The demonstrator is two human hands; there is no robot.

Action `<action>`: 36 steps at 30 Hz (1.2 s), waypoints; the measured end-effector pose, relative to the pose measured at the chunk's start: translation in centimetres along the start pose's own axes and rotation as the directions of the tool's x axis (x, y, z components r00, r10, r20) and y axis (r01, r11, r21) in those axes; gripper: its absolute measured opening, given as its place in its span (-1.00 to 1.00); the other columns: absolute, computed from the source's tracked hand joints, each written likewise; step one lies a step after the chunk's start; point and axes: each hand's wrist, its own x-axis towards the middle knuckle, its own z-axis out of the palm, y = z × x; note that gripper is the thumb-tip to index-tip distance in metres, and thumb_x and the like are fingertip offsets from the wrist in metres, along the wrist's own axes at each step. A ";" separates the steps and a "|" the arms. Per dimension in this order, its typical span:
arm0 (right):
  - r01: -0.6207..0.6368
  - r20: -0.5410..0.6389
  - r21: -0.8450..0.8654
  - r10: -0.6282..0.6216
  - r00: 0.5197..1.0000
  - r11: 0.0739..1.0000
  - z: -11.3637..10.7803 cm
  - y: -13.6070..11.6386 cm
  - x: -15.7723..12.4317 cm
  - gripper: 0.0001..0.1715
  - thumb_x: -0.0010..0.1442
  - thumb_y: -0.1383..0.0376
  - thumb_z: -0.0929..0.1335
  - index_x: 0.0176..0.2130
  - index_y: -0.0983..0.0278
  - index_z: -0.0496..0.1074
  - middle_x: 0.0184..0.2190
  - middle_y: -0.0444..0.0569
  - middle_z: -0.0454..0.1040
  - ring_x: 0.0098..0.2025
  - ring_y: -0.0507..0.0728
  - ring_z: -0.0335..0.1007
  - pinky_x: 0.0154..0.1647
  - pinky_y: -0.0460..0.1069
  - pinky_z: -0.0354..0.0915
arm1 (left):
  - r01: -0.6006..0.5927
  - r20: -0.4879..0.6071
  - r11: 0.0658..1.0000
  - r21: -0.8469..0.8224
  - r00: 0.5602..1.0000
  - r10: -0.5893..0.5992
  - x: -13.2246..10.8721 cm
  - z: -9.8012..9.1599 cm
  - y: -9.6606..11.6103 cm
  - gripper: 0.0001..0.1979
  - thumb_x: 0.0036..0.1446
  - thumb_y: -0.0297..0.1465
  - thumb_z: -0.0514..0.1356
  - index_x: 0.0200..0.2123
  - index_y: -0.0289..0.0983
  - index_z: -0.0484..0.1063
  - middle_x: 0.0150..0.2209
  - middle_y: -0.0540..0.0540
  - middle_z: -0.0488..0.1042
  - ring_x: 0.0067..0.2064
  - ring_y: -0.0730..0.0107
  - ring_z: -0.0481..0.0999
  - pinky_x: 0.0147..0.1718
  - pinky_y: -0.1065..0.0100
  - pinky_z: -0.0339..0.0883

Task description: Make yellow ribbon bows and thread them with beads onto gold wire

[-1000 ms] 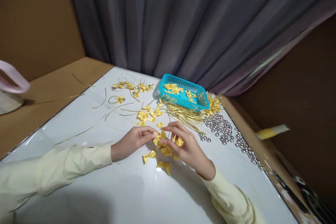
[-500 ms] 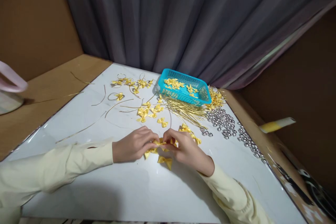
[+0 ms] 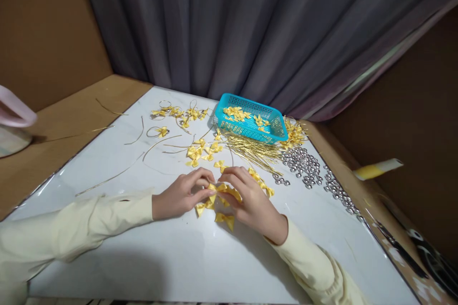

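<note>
My left hand (image 3: 183, 194) pinches a small yellow ribbon bow (image 3: 215, 188) between thumb and fingertips. Just right of it is my right hand (image 3: 250, 202), its thumb and curled fingers apart around the bow's other side; whether its thumb touches the ribbon is hard to see. Beneath and between the hands lie several more yellow bows, one of them a loose bow (image 3: 224, 219) at the front. Behind the right fingers a row of bows (image 3: 264, 185) lies on the white tabletop (image 3: 186, 257).
A turquoise basket (image 3: 250, 136) holds several bows at the back. Gold twist ties (image 3: 254, 150) are heaped before it, beside many silver beads (image 3: 304, 164). Bows with wire loops (image 3: 162, 131) lie back left. A pink-handled mug (image 3: 16, 119) stands left; a black-handled tool (image 3: 402, 250) lies right.
My right fingers have spread from their pinch and lifted slightly, showing more of the bow. My left hand stays almost in place.
</note>
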 end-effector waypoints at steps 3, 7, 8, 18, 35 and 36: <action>0.019 0.010 -0.002 -0.019 1.000 1.000 0.4 -0.5 0.0 -0.74 0.17 0.46 0.25 -0.10 0.32 0.29 -0.16 0.16 0.34 -0.13 0.20 0.32 -0.15 0.09 0.35 | 0.072 -0.003 0.995 -0.063 0.997 -0.072 0.0 0.1 0.1 -0.85 0.20 -0.33 0.08 -0.19 -0.23 0.18 -0.42 0.02 0.50 -0.36 0.40 0.46 -0.42 0.44 0.26; 0.003 0.022 0.033 -0.004 1.000 0.999 1.5 -1.1 -0.2 -0.73 0.18 0.40 0.27 -0.08 0.35 0.29 -0.15 0.18 0.36 -0.12 0.20 0.37 -0.13 0.09 0.39 | 0.091 0.039 0.991 -0.102 0.995 -0.088 0.0 0.2 0.3 -0.81 0.22 -0.33 0.03 -0.11 -0.24 0.14 -0.38 -0.02 0.54 -0.31 0.36 0.48 -0.47 0.44 0.22; 0.007 -0.011 0.026 -0.007 1.000 1.000 1.8 -1.1 -0.2 -0.73 0.19 0.38 0.28 -0.08 0.34 0.29 -0.15 0.19 0.38 -0.11 0.21 0.37 -0.12 0.11 0.39 | 0.093 0.057 0.988 -0.123 0.995 -0.087 0.0 0.1 0.4 -0.79 0.23 -0.31 0.02 -0.09 -0.24 0.12 -0.38 -0.03 0.54 -0.31 0.35 0.48 -0.47 0.44 0.22; -0.225 -0.069 0.430 0.280 0.957 0.874 0.7 -0.3 0.1 -0.90 0.09 0.42 0.28 -0.33 0.27 0.36 -0.40 -0.06 0.44 -0.37 0.06 0.39 -0.30 -0.04 0.34 | 0.152 0.044 0.953 -0.261 0.988 -0.145 0.7 -0.7 0.3 -0.70 0.23 -0.23 0.03 -0.04 -0.25 0.19 -0.15 -0.15 0.49 -0.09 0.23 0.45 -0.10 0.26 0.25; -0.195 0.062 0.437 0.187 0.980 0.878 0.0 0.5 0.2 -0.91 0.17 0.36 0.31 -0.27 0.25 0.27 -0.34 -0.03 0.42 -0.37 0.04 0.43 -0.35 -0.06 0.36 | -0.080 0.008 0.990 -0.117 0.997 0.081 0.5 -0.4 0.2 -0.92 0.16 -0.39 0.12 -0.30 -0.28 0.36 -0.34 -0.04 0.42 -0.32 0.42 0.35 -0.27 0.37 0.27; -0.172 0.057 0.404 0.162 0.985 0.899 -0.1 0.6 0.2 -0.93 0.17 0.37 0.30 -0.28 0.25 0.27 -0.37 -0.05 0.42 -0.38 0.04 0.43 -0.36 -0.07 0.35 | -0.094 0.006 0.990 -0.101 0.995 0.095 0.5 -0.4 0.2 -0.93 0.17 -0.40 0.11 -0.31 -0.28 0.36 -0.35 -0.04 0.42 -0.32 0.42 0.36 -0.28 0.37 0.27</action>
